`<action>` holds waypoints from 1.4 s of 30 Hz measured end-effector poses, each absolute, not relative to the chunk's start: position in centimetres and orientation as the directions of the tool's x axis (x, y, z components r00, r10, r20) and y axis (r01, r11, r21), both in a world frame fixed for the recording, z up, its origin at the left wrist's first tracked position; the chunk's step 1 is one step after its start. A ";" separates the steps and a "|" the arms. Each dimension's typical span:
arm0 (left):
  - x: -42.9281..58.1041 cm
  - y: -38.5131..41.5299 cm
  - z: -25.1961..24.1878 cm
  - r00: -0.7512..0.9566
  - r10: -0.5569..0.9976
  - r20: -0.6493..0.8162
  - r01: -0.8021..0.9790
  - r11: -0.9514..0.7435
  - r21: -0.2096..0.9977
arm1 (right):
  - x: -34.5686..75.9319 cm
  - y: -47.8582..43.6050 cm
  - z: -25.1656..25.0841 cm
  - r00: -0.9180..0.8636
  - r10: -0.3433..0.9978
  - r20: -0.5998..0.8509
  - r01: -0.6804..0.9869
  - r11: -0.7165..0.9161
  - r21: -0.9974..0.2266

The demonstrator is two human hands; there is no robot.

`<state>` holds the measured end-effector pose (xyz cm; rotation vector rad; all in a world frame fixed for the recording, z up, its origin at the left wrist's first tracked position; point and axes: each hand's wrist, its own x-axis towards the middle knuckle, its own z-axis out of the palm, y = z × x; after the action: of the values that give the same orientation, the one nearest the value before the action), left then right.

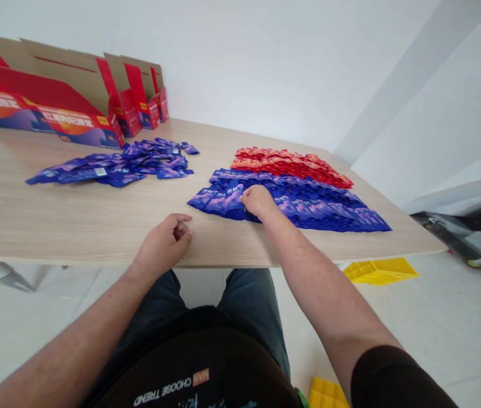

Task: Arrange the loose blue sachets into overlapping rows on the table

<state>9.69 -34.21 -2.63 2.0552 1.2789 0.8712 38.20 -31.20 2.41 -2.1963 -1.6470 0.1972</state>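
My right hand (258, 202) is over the front row of blue-and-purple sachets (325, 211). Its thumb and fingertips are pinched together at the edge of one blue sachet (234, 194) near the row's left end. The sachets overlap in neat rows, with red sachets (286, 161) in rows behind them. My left hand (166, 241) rests by the table's front edge, to the left of the rows. Its fingers are loosely curled, the thumb and index finger apart, and nothing shows in it.
A loose heap of blue sachets (125, 164) lies on the left of the table (74, 221). Red printed cardboard boxes (82, 122) stand open behind it along the wall. Below the table are yellow crates (382, 270); a dark cart (465, 238) stands at right.
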 end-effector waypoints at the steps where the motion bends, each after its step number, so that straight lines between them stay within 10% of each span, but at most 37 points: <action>1: 9.7 -34.2 -2.7 0.336 0.914 0.230 0.549 -0.388 0.740 | 38.2 -31.2 2.4 0.302 0.946 0.120 0.903 -0.243 -0.355; 11: 9.5 -34.3 -2.6 0.352 0.904 0.244 0.539 -0.409 0.736 | 37.1 -33.0 2.9 0.353 0.925 0.140 0.920 -0.316 -0.230; 23: 7.9 -33.3 -2.6 0.342 0.917 0.207 0.482 -0.360 0.799 | 38.9 -43.9 -2.2 0.447 0.828 0.337 0.794 -0.194 -0.576; 42: -1.2 -18.1 0.7 0.178 0.938 0.297 0.940 -0.251 0.232 | 40.2 -45.2 -5.2 0.506 0.780 0.369 0.815 -0.292 -0.500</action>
<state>-1.20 -18.05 0.74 2.4137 1.9244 0.6045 40.20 -45.17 -5.21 -2.1038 -1.3001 -0.0708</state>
